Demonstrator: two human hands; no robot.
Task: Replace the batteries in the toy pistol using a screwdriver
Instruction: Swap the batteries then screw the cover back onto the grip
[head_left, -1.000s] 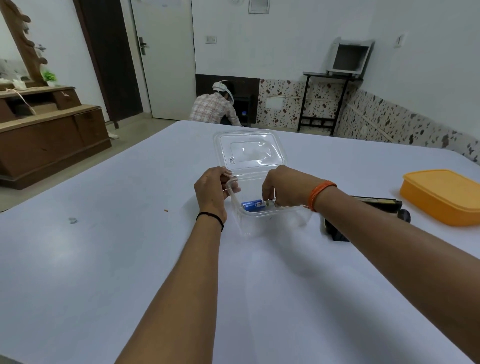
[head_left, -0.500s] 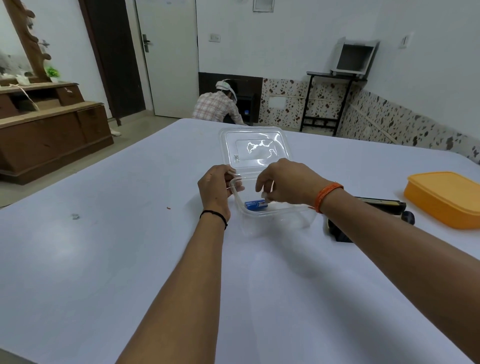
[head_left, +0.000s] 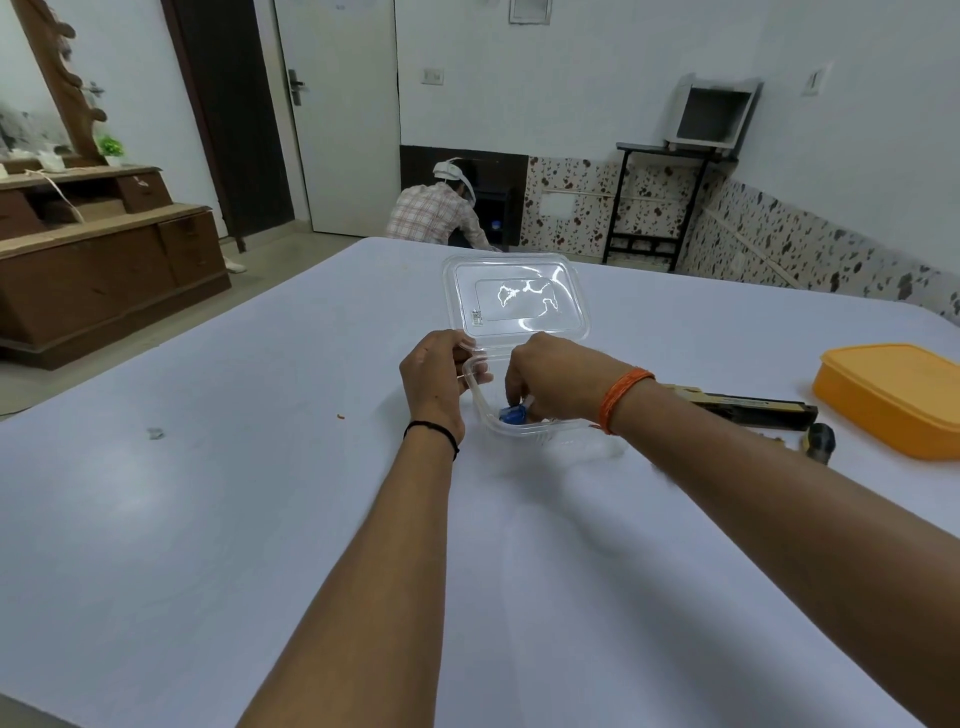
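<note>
Lid sticker (head_left: 476, 317) unreadable. Left hand (head_left: 434, 384) gripping clear box (head_left: 483, 405) rim; right hand (head_left: 550, 382) pinching blue battery (head_left: 513, 414). White table (head_left: 208, 493), tiled room.

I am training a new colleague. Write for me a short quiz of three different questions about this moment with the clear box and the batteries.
1. True or false: the lid of the clear box is closed.
2. Which hand reaches inside the box for the blue battery? A) left hand B) right hand
3. Fill in: right of the box, beyond the toy pistol, sits a closed ______ container.

Key: 1 false; 2 B; 3 orange.
</note>
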